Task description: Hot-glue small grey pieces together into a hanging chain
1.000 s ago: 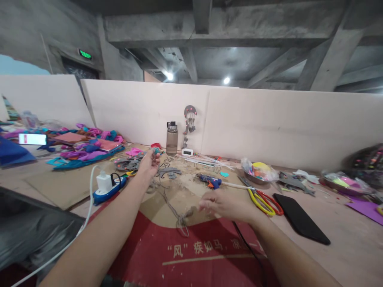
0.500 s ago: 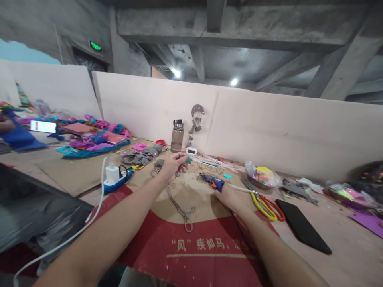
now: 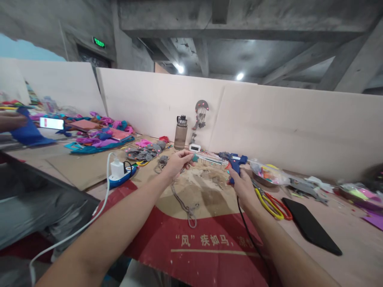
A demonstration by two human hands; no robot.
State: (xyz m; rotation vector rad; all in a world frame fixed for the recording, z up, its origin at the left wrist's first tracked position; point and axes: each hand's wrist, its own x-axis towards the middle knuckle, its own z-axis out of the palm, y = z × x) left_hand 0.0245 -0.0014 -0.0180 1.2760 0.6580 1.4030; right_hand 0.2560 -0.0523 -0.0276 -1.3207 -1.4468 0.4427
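My left hand [image 3: 176,162] pinches a small teal felt piece [image 3: 195,158] tied to a grey string [image 3: 182,201] that trails down over the cardboard. My right hand [image 3: 241,185] grips a blue hot glue gun [image 3: 235,162] raised off the table, its nozzle aimed left toward the teal piece. The gun's black cord [image 3: 249,235] runs back along my right forearm.
A cardboard sheet [image 3: 209,243] with red print covers the table. Yellow and red scissors [image 3: 273,203], a black phone [image 3: 311,231], a blue power strip with a white charger [image 3: 121,174], a water bottle [image 3: 180,133], and felt scraps [image 3: 143,152] lie around. Another person's hand [image 3: 12,119] is far left.
My right hand took the glue gun off the table and lifted it toward the teal piece. My left hand with the piece drifted right, nearer the middle.
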